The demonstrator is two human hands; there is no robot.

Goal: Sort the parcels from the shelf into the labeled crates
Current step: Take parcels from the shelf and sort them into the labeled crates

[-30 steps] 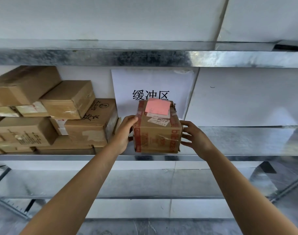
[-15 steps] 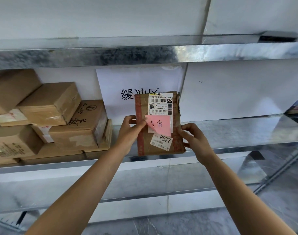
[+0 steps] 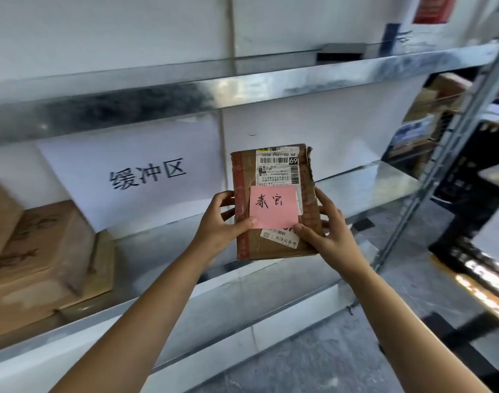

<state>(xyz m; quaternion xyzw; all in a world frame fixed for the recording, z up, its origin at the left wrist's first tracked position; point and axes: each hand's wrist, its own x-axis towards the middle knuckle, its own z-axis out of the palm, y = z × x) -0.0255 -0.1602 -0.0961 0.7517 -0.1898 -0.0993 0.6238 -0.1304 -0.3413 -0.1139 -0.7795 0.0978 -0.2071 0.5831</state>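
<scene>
I hold a brown cardboard parcel point(image 3: 273, 245) upright in front of the metal shelf point(image 3: 364, 185), its labelled face toward me. A pink sticky note point(image 3: 273, 206) with handwriting covers part of the white shipping label point(image 3: 279, 167). My left hand point(image 3: 218, 226) grips the parcel's left edge, thumb on the front by the note's lower corner. My right hand point(image 3: 326, 234) grips the right edge, thumb on the lower front. The parcel is off the shelf board.
Stacked cardboard parcels point(image 3: 41, 259) fill the shelf's left end. A white paper sign point(image 3: 134, 177) with printed characters hangs on the wall behind. A metal upright point(image 3: 429, 171) stands at the right, with boxes point(image 3: 424, 114) and dark crates point(image 3: 475, 199) beyond it.
The parcel was lifted off the shelf and tipped up so its labelled face turns toward me. The view has swung right and closer.
</scene>
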